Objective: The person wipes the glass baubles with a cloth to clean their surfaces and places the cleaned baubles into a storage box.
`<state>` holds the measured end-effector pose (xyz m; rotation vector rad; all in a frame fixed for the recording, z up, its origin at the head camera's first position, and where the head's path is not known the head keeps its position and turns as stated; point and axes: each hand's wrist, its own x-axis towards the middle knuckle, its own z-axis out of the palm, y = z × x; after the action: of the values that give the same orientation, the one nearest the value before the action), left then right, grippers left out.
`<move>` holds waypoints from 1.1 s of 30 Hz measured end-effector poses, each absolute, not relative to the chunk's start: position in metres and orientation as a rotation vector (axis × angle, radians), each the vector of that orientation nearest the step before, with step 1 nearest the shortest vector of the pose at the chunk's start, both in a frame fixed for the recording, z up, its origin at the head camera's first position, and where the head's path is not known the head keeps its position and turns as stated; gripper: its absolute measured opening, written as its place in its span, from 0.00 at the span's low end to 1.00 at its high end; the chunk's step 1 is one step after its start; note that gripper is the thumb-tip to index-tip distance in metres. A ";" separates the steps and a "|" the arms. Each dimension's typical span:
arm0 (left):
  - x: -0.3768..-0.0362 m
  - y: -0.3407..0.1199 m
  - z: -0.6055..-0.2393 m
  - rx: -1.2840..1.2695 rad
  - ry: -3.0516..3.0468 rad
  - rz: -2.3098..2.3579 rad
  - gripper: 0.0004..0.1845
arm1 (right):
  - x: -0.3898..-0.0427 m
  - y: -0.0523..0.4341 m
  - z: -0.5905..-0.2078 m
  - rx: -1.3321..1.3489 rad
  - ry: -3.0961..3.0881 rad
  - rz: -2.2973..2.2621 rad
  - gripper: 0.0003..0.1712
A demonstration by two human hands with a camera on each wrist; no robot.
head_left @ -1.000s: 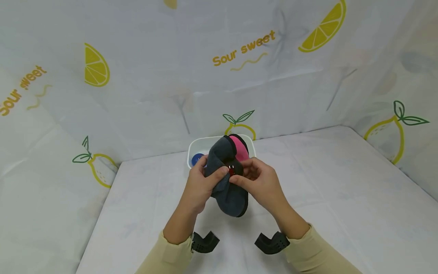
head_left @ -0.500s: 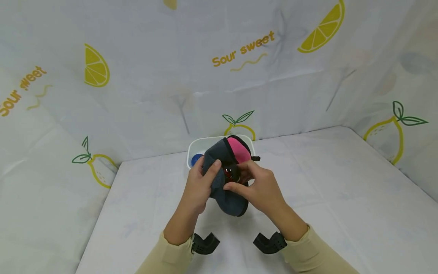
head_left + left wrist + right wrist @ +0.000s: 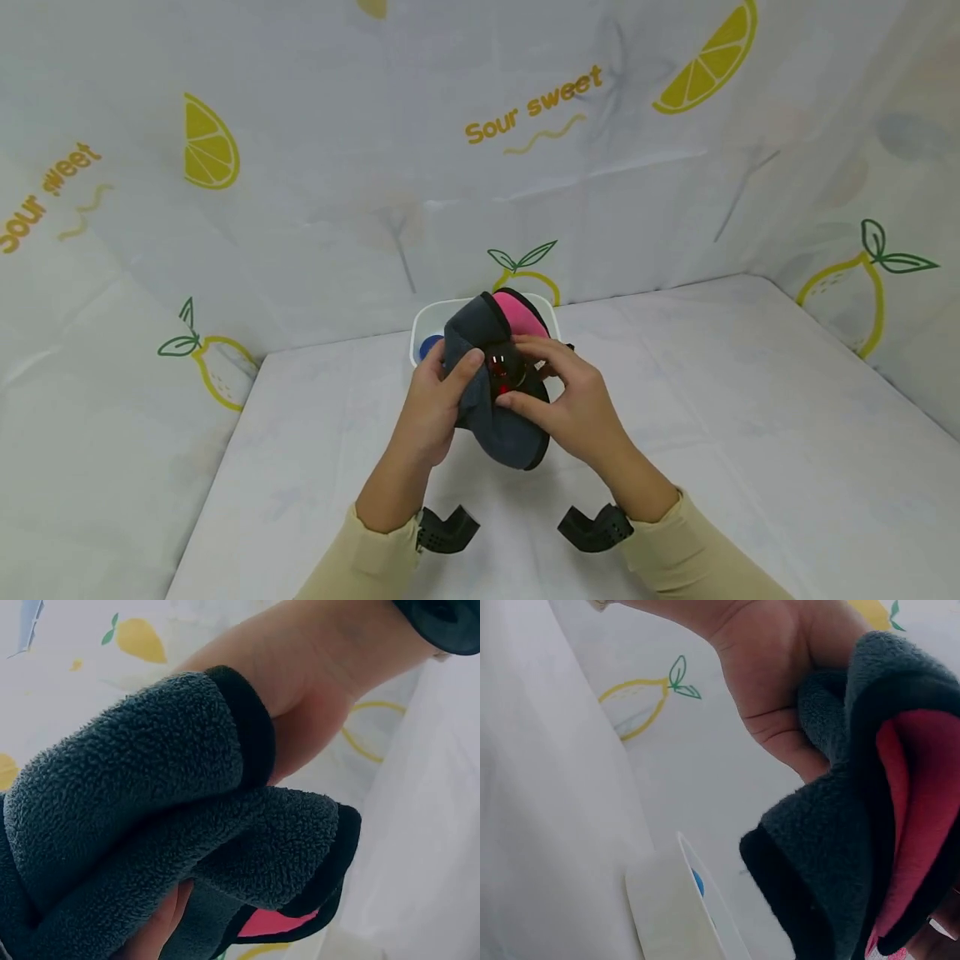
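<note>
Tablecloth [image 3: 750, 433] in white covers the work surface, and a lemon-printed backdrop [image 3: 315, 167] reading "Sour sweet" rises behind it and along both sides. Above the cloth, a person in cream sleeves [image 3: 375, 558] holds a dark grey fleece pouch [image 3: 502, 429] with a pink lining [image 3: 519, 321] and black edging, raised off the table near the middle of the head view. The left hand [image 3: 435, 408] grips the pouch's left side, its thumb curled over the fleece; the left wrist view shows the grey fleece [image 3: 135, 795] folded over that hand, with a sliver of pink lining at the bottom. The right hand [image 3: 573, 404] curls round the pouch's right side, its fingers and thumb pinching a small dark red, glossy object [image 3: 504, 371] at the pouch's mouth; what the object is cannot be told. The right wrist view shows the fleece pouch [image 3: 832, 847] open, pink lining facing out, with the left hand's palm behind it. Just behind the pouch, near the backdrop, a white container [image 3: 427, 325] stands on the table, a blue round item [image 3: 431, 346] lying inside it. Two black wrist mounts [image 3: 446, 529] show below the forearms.
</note>
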<state>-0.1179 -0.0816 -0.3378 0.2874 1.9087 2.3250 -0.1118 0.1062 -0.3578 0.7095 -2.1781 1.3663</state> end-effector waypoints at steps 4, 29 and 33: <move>-0.118 -0.080 -0.337 0.327 1.928 2.289 0.35 | -0.109 0.105 -0.359 0.671 -2.181 1.366 0.34; -0.120 -0.079 -0.345 0.320 2.244 2.177 0.20 | -0.108 0.103 -0.358 0.769 -2.117 1.080 0.32; -0.120 -0.079 -0.343 0.289 2.232 2.212 0.19 | -0.108 0.103 -0.358 0.754 -2.102 1.141 0.34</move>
<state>-0.1198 -0.0794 -0.3426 0.2894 2.2318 2.2116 -0.1083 0.1026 -0.3579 0.7535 -2.1025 1.1413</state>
